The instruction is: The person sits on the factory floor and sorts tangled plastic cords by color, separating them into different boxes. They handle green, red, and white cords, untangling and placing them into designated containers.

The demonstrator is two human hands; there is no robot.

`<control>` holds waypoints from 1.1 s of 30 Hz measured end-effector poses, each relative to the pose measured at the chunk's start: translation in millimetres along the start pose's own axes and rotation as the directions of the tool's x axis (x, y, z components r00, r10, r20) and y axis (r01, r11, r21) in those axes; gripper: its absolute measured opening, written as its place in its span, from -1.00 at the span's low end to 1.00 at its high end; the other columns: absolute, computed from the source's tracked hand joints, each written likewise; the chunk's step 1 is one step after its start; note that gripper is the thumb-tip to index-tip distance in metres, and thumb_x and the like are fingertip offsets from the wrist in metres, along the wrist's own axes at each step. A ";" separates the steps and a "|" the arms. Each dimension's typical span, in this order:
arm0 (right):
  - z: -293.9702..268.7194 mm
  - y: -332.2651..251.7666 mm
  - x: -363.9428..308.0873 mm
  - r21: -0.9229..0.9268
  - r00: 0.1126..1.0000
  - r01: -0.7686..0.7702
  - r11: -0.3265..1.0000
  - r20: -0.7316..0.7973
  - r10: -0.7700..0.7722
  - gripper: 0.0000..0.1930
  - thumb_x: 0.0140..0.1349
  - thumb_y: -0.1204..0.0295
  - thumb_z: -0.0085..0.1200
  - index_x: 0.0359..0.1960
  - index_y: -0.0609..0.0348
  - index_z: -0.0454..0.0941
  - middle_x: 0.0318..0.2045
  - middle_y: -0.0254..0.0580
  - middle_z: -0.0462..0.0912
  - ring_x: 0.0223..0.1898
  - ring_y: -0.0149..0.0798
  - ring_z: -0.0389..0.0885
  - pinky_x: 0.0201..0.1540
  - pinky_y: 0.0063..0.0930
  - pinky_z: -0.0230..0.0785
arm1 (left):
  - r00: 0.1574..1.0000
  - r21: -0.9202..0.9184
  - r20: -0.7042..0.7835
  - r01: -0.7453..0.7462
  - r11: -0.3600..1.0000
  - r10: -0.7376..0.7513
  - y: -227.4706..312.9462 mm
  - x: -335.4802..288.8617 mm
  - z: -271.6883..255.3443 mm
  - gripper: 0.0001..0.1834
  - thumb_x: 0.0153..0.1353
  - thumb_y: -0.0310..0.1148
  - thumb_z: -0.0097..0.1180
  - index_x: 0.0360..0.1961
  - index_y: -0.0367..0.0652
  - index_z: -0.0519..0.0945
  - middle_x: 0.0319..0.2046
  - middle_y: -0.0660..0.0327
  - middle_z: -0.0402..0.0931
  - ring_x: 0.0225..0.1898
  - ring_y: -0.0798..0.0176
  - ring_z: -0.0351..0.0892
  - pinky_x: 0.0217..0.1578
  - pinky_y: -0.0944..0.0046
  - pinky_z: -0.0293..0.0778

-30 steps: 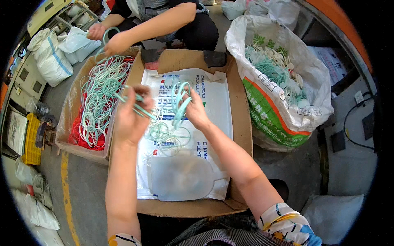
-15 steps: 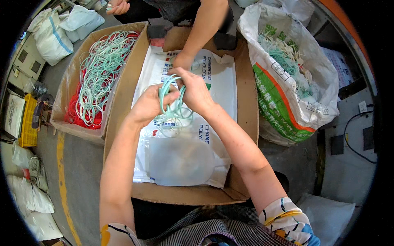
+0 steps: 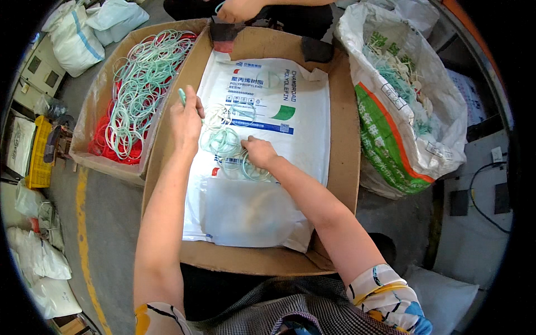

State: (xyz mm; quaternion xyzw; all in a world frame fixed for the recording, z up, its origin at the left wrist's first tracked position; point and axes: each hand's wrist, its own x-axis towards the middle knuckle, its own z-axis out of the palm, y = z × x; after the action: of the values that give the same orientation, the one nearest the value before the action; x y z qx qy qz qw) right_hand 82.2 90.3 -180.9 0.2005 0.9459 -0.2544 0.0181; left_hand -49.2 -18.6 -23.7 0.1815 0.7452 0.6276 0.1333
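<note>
My left hand (image 3: 186, 119) grips a few pale green plastic rings (image 3: 182, 96) at the left wall of the middle cardboard box (image 3: 341, 151). My right hand (image 3: 258, 152) presses its fingers on a loose pile of translucent green and white rings (image 3: 229, 142) that lies on a white printed sack (image 3: 290, 106) lining the box. A clear plastic bag (image 3: 251, 212) lies on the sack nearer to me.
A second cardboard box (image 3: 97, 97) at the left holds many green and red rings (image 3: 139, 84). A big open woven sack (image 3: 402, 84) of rings stands at the right. Another person's hand (image 3: 237, 10) reaches in at the top. White bags (image 3: 72, 39) lie at the upper left.
My hands, which held a bunch of rings together above the sack, have come apart. The left now holds a few rings by the box wall and the right rests on the pile.
</note>
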 end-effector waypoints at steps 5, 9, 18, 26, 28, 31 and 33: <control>-58.0 -3.1 4.6 0.546 0.963 0.174 0.819 -0.269 -0.026 -0.76 -0.02 0.72 -0.13 -0.26 0.31 0.32 -0.28 0.17 0.56 -0.16 0.18 0.50 -0.15 -0.13 0.34 | 0.932 0.062 0.300 0.195 0.979 -0.205 -31.0 16.0 -24.6 -0.64 0.30 -0.17 -0.08 -0.53 -0.20 0.47 -0.72 0.35 0.31 -0.72 0.49 0.16 -0.65 0.48 0.10; -105.2 -26.9 -6.4 0.420 0.939 0.229 0.878 -0.332 -0.086 -0.77 -0.04 0.75 -0.13 -0.29 0.31 0.27 -0.31 0.18 0.56 -0.17 0.19 0.50 -0.16 -0.09 0.32 | 0.692 0.079 0.680 0.261 0.962 -0.243 -11.9 -7.6 -11.1 -0.72 0.29 -0.22 -0.04 -0.48 -0.15 0.48 -0.69 0.40 0.29 -0.71 0.56 0.09 -0.68 0.51 0.01; -77.5 -14.3 14.3 0.891 0.746 0.399 0.215 -0.452 0.489 -0.71 0.01 0.67 -0.17 -0.17 0.26 0.23 -0.46 -0.05 0.49 -0.45 -0.15 0.47 -0.37 -0.32 0.35 | 0.989 -0.581 -0.021 0.105 0.807 -0.144 -15.5 -31.7 46.6 -0.74 0.37 -0.24 -0.19 -0.36 -0.21 0.39 -0.70 0.35 0.22 -0.70 0.46 0.20 -0.68 0.44 0.18; -8.2 45.5 3.1 0.064 0.939 -0.319 0.945 -0.110 0.325 -0.68 0.13 0.46 -0.05 -0.05 0.21 0.32 -0.25 0.24 0.54 -0.13 0.15 0.53 -0.15 -0.07 0.39 | 0.976 0.043 -0.014 -0.215 0.976 0.216 -20.2 -1.2 12.0 -0.53 0.38 -0.16 -0.27 -0.52 -0.26 0.49 -0.74 0.28 0.33 -0.69 0.44 0.29 -0.66 0.39 0.22; 0.7 51.6 1.9 -0.054 0.969 -0.245 0.968 -0.018 0.245 -0.62 0.12 0.47 -0.01 0.01 0.23 0.31 -0.22 0.23 0.54 -0.11 0.08 0.53 -0.13 -0.10 0.39 | 0.948 0.131 0.037 -0.317 0.939 0.315 -45.7 7.0 7.3 -0.56 0.37 -0.16 -0.25 -0.48 -0.25 0.51 -0.74 0.27 0.33 -0.68 0.42 0.30 -0.67 0.36 0.21; -12.3 43.3 5.0 0.393 0.933 0.055 0.918 -0.348 0.093 -0.70 0.13 0.52 -0.01 -0.08 0.28 0.34 -0.29 0.14 0.56 -0.18 -0.05 0.58 -0.20 -0.20 0.41 | 0.978 0.003 0.209 0.013 1.000 -0.013 -55.7 8.0 1.5 -0.65 0.34 -0.18 -0.15 -0.35 -0.25 0.52 -0.73 0.33 0.30 -0.71 0.47 0.22 -0.68 0.42 0.14; -52.7 16.1 4.9 0.652 0.971 0.010 0.758 -0.188 0.148 -0.82 0.22 0.49 -0.05 -0.19 0.31 0.33 -0.39 -0.04 0.54 -0.36 -0.23 0.54 -0.31 -0.37 0.38 | 0.905 -0.019 0.360 0.250 0.968 -0.226 -50.4 1.2 -3.8 -0.73 0.30 -0.25 -0.07 -0.23 -0.26 0.51 -0.71 0.37 0.27 -0.74 0.51 0.15 -0.69 0.46 0.09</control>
State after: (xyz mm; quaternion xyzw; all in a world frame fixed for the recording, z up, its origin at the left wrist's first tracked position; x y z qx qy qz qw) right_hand 87.5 130.6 -143.3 0.2571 0.7868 -0.5402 -0.1517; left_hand -57.1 -28.8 -72.5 0.1953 0.7046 0.5873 0.3470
